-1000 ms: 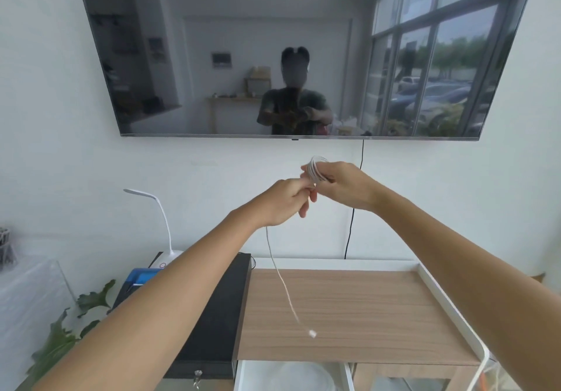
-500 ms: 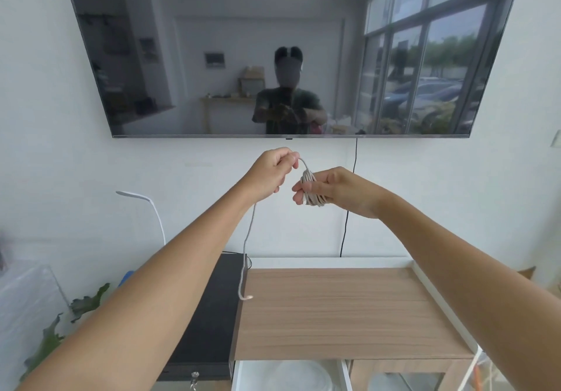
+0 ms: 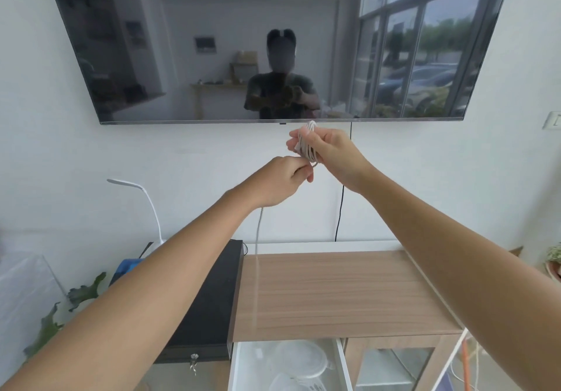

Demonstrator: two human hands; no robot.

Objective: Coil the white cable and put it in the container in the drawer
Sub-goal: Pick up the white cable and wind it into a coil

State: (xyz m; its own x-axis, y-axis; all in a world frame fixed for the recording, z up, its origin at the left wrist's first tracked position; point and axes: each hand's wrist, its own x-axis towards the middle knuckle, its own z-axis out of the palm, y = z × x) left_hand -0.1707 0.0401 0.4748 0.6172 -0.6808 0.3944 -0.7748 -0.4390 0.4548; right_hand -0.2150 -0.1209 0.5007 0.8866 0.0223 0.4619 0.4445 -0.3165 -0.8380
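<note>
At nine o'clock, low against the wall, we see a white lamp point(image 3: 145, 199) with its head bent over, and green leaves point(image 3: 60, 308) below it at eight. Just right of these lies a black box point(image 3: 212, 308) with a key in its front, touching the left edge of the wooden worktop point(image 3: 334, 293).

Our left hand point(image 3: 279, 182) is raised near the centre of the view, its fingers point(image 3: 300, 172) pressed together in a pinch on the cable point(image 3: 307, 145). From under this hand the loose end of the cable drops straight toward six o'clock, over the worktop's left part; its tip is blurred, down by the drawer.

Just up and to the right, at about one o'clock from the left hand, our right hand point(image 3: 331, 154) holds the coiled loops, fingers curled around the bundle. The two hands touch or nearly touch; we cannot tell which.

At six o'clock, under the worktop, the white drawer point(image 3: 235, 369) stands open, with a clear container point(image 3: 300, 360) inside. Behind the hands, a black cord point(image 3: 341, 208) hangs down the wall from the screen point(image 3: 212, 57) at twelve.
</note>
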